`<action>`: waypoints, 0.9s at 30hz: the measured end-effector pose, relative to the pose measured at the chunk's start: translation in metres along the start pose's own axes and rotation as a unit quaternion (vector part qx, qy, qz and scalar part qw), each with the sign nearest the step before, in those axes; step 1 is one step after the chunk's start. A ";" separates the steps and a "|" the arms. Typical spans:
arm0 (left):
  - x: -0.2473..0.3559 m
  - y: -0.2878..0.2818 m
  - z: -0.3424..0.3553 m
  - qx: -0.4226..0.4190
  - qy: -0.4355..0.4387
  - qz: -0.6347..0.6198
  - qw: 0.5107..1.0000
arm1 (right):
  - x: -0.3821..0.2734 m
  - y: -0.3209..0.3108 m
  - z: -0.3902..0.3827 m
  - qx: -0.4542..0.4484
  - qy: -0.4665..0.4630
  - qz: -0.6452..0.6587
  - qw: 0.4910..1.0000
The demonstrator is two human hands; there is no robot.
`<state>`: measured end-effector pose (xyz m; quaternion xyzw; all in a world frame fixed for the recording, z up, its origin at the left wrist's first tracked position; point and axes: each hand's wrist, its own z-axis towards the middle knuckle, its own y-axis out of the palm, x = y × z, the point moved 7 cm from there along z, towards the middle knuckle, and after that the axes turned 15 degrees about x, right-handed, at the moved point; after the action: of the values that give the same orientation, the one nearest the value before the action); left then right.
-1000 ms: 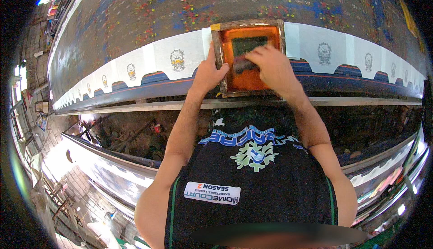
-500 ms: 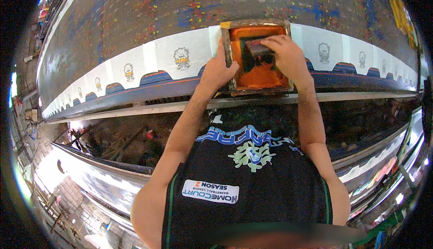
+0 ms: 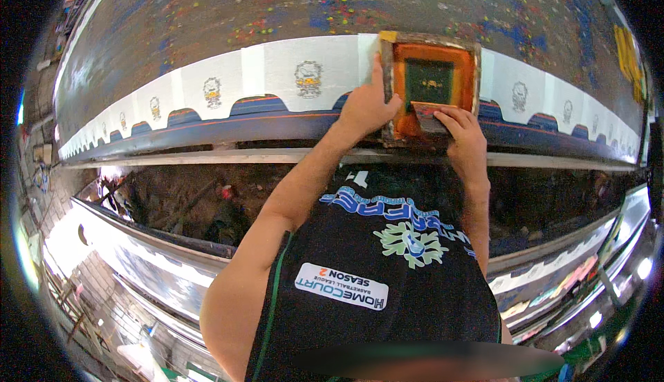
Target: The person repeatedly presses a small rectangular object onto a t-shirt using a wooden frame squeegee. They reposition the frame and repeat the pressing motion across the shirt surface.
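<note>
A wooden screen-printing frame (image 3: 475,70) with orange-stained mesh and a dark green window (image 3: 427,77) lies over a row of white fabric pieces (image 3: 277,70). My left hand (image 3: 368,108) grips the frame's left side, index finger stretched along the outside and thumb on the rim. With my right hand (image 3: 467,136) I hold a squeegee (image 3: 430,117) at the near end of the mesh, fingers over its top edge. Small yellow marks show in the dark window. Printed emblems left of the frame have yellow parts; the emblem (image 3: 519,96) to its right shows only dark lines.
The long table (image 3: 277,8) is spattered with blue, red and yellow paint. Its near edge has a pale rail (image 3: 277,155). A yellow item (image 3: 626,57) lies at the far right. Behind me stands another long table (image 3: 152,264) bearing white pieces.
My right hand has drawn the squeegee toward me, from the middle of the mesh to its near end. My left hand stays on the frame. The whole view has shifted slightly.
</note>
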<state>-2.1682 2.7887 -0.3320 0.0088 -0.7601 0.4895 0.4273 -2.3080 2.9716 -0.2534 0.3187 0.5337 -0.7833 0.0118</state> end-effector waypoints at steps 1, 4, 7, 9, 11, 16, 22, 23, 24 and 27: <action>-0.001 0.000 0.001 0.011 0.003 0.005 1.000 | -0.001 -0.001 -0.005 0.011 0.003 -0.003 1.000; -0.002 0.000 0.001 0.019 0.001 0.005 1.000 | 0.001 0.001 -0.007 0.027 -0.025 -0.001 0.999; 0.000 -0.002 0.001 0.023 -0.007 -0.003 1.000 | 0.007 -0.001 -0.007 0.036 -0.048 0.006 0.998; 0.009 -0.003 -0.001 0.042 0.020 0.004 0.999 | 0.014 -0.007 -0.007 0.044 -0.065 0.009 0.997; 0.024 0.001 -0.004 0.068 0.040 -0.024 0.997 | 0.026 -0.018 -0.011 0.050 -0.078 0.014 0.996; 0.082 0.046 0.006 0.110 0.100 -0.039 0.988 | 0.087 -0.059 -0.014 0.065 -0.067 0.004 0.996; 0.155 0.126 0.022 0.092 0.094 -0.012 0.991 | 0.180 -0.114 -0.033 0.061 -0.033 0.033 0.997; 0.163 0.138 0.024 0.083 0.082 -0.011 0.993 | 0.191 -0.121 -0.034 0.064 -0.038 0.029 0.997; 0.170 0.148 0.025 0.076 0.069 -0.012 0.995 | 0.202 -0.127 -0.036 0.065 -0.042 0.027 0.997; 0.180 0.171 0.026 0.064 0.042 -0.010 0.997 | 0.227 -0.136 -0.037 0.051 -0.050 0.028 0.997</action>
<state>-2.3731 2.9317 -0.3434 0.0235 -0.7088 0.5325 0.4621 -2.5192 3.1347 -0.2652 0.2944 0.4823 -0.8239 0.0443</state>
